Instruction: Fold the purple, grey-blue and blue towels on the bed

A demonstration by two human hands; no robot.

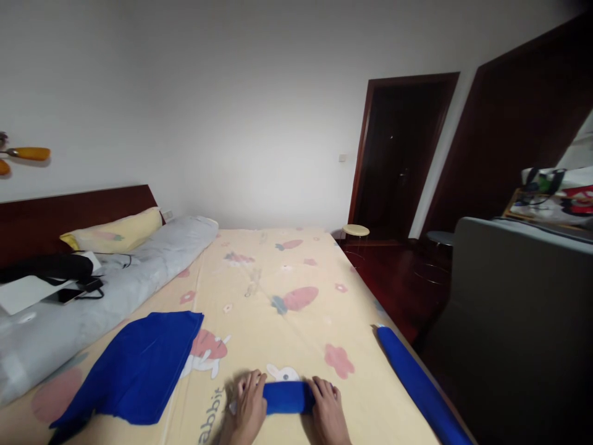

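Note:
A small blue cloth, folded or rolled into a compact bundle (289, 397), lies on the bed sheet close in front of me. My left hand (251, 402) grips its left end with curled fingers. At the opposite end, my right hand (327, 405) has its fingers bent over the edge. Whatever the fingertips do underneath is hidden. To the left, a larger blue cloth (146, 364) is spread loosely with a drooping corner. Along the right side of the bed runs a long, narrow blue cloth (419, 383).
A cream sheet (259, 346) with carrot and rabbit prints covers the bed. At left are a grey bedding roll (152, 272), a yellow pillow (115, 232) and a black bag (50, 267). A stool (356, 230) and a dark grey panel (523, 309) stand right of the bed.

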